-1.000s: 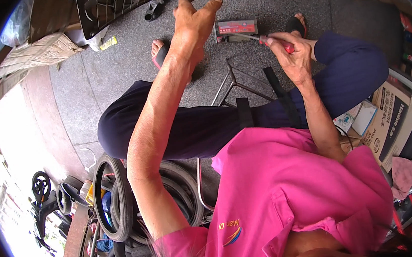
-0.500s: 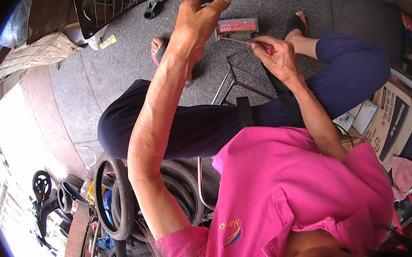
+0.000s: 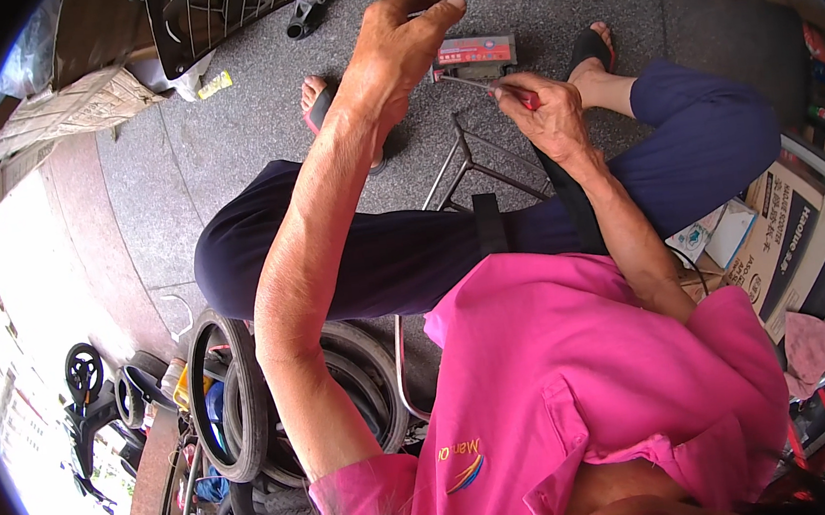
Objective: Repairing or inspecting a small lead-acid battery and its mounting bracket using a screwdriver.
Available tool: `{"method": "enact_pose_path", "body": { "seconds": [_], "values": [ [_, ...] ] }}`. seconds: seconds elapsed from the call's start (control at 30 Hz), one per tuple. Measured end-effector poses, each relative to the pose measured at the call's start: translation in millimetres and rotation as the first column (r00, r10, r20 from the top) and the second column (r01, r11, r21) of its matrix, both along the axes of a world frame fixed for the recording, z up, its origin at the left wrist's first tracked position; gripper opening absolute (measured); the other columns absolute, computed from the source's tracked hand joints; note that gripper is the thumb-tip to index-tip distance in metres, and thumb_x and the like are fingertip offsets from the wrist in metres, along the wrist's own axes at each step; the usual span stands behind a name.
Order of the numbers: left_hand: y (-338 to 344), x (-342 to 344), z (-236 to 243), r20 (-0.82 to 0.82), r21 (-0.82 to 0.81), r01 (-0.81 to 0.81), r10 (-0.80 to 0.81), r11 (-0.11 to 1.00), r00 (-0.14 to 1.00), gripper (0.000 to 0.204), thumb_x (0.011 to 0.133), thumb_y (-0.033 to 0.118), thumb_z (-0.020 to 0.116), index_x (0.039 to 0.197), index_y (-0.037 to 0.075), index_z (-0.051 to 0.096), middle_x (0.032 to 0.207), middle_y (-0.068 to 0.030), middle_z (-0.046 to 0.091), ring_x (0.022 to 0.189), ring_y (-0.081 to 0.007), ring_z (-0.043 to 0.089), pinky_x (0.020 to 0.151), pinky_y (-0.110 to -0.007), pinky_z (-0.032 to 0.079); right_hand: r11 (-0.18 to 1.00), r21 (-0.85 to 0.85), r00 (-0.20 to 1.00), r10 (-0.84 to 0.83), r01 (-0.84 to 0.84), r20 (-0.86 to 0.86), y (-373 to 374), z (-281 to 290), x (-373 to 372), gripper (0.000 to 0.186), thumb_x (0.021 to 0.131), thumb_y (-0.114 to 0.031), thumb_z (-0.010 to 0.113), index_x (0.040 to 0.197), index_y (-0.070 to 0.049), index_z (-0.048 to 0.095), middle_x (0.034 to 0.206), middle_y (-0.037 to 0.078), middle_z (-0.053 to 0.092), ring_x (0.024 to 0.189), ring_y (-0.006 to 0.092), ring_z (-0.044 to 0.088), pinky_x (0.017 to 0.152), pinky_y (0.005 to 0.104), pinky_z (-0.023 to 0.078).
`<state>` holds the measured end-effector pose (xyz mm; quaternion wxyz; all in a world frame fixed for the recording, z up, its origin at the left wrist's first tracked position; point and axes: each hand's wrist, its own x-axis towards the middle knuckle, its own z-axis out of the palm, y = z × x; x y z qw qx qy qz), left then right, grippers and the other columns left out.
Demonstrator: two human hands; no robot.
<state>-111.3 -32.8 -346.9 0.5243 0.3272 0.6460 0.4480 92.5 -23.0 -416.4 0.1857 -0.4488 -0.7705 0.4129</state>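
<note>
My right hand [image 3: 551,120] is closed around the red handle of a screwdriver [image 3: 524,98]. Its thin metal shaft points left, and the tip meets the near left corner of a grey box-shaped unit with a red label [image 3: 474,51]. The unit appears near the floor between my feet. Up and left of it is my left hand [image 3: 402,45], with its fingers bent and the thumb pointing right. The back of that hand hides what its fingers may hold. A black strap hangs below my right hand.
A thin metal frame [image 3: 468,163] stands beneath my hands. Bicycle tyres [image 3: 229,395] are heaped at the lower left. Cardboard boxes [image 3: 798,242] stand at the right. A black wire rack [image 3: 211,17] and a dark metal part [image 3: 308,9] lie at the far side.
My right hand and the screwdriver handle have shifted slightly left, and less of the red handle shows. The left hand has stayed almost where it was.
</note>
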Motion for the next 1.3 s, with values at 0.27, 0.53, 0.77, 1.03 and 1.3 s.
{"method": "enact_pose_path", "body": {
  "seconds": [0.27, 0.53, 0.77, 1.03, 1.3],
  "values": [
    [-1, 2, 2, -0.034, -0.007, 0.017, -0.017, 1.000, 0.999, 0.047, 0.082, 0.032, 0.060, 0.107, -0.008, 0.058, 0.101, -0.0233, 0.061, 0.097, -0.0294, 0.058, 0.083, -0.036, 0.046, 1.000, -0.010, 1.000, 0.003, -0.003, 0.017, 0, -6, 1, 0.018, 0.078, -0.016, 0.066, 0.087, -0.001, 0.065, 0.074, 0.013, 0.065, 0.065, 0.0215, 0.065, 0.057, 0.0291, 0.050],
    [-1, 1, 4, -0.051, -0.009, 0.026, -0.026, 1.000, 0.998, 0.047, 0.083, 0.031, 0.060, 0.107, -0.009, 0.057, 0.100, -0.0236, 0.061, 0.094, -0.0292, 0.059, 0.080, -0.036, 0.047, 0.998, 0.058, 0.999, 0.023, -0.025, 0.036, -1, -4, 0, 0.018, 0.077, -0.016, 0.067, 0.087, -0.002, 0.065, 0.073, 0.012, 0.065, 0.064, 0.0222, 0.064, 0.057, 0.0296, 0.050],
    [-1, 1, 1, -0.035, 0.006, 0.039, -0.039, 0.999, 0.999, 0.047, 0.082, 0.030, 0.060, 0.107, -0.009, 0.057, 0.097, -0.0233, 0.062, 0.090, -0.0280, 0.060, 0.076, -0.035, 0.048, 0.995, 0.089, 0.999, 0.043, -0.043, 0.007, -1, -7, 0, 0.018, 0.077, -0.017, 0.067, 0.087, -0.002, 0.065, 0.072, 0.012, 0.065, 0.063, 0.0220, 0.065, 0.056, 0.0295, 0.049],
    [-2, 1, 1, -0.020, 0.016, 0.047, -0.046, 0.999, 0.999, 0.046, 0.083, 0.030, 0.060, 0.107, -0.010, 0.057, 0.095, -0.0231, 0.062, 0.088, -0.0273, 0.060, 0.076, -0.034, 0.048, 0.994, 0.097, 0.999, 0.049, -0.051, 0.016, -2, -8, 0, 0.017, 0.077, -0.017, 0.066, 0.087, -0.003, 0.065, 0.071, 0.011, 0.065, 0.062, 0.0212, 0.064, 0.056, 0.0296, 0.049],
    [-2, 1, 0, -0.026, -0.002, 0.052, -0.052, 0.999, 0.998, 0.046, 0.083, 0.029, 0.060, 0.107, -0.009, 0.057, 0.095, -0.0222, 0.062, 0.088, -0.0261, 0.060, 0.076, -0.033, 0.048, 0.958, 0.156, 0.968, 0.225, -0.241, 0.114, -8, 5, -3, 0.018, 0.074, -0.012, 0.068, 0.089, -0.003, 0.065, 0.078, 0.011, 0.066, 0.067, 0.0236, 0.065, 0.059, 0.0313, 0.051]
  ]
}}
